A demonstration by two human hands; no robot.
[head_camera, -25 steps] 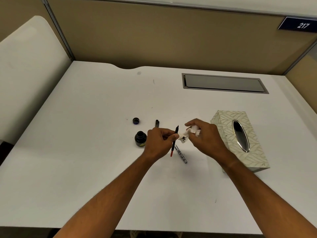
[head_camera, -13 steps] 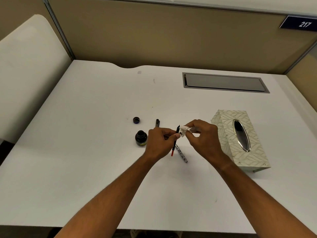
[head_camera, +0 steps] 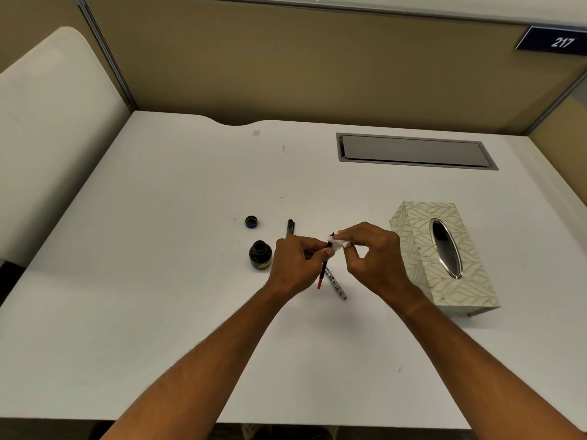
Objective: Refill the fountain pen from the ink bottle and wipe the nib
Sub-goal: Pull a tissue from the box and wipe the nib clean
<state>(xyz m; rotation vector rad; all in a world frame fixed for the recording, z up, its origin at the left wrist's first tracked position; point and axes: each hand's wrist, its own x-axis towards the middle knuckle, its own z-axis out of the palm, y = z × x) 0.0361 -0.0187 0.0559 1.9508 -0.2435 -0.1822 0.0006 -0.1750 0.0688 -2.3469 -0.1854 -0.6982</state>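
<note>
Left hand (head_camera: 297, 263) grips the fountain pen (head_camera: 323, 268) — nib up, axis near-upright. Right hand (head_camera: 370, 255) pinches tissue (head_camera: 338, 244) around the nib, directly beside it.

The pen (head_camera: 323, 270) is a thin black stick with a red lower end, held nearly upright above the table, its top end wrapped in a small crumpled white tissue (head_camera: 338, 244) marked with dark spots. The ink bottle (head_camera: 260, 255), small, round, dark and uncapped, stands at the pen's nine o'clock. Its cap (head_camera: 251, 222) lies open side up at the bottle's eleven o'clock. A patterned pen barrel (head_camera: 335, 283) lies flat at the pen's five o'clock.
</note>
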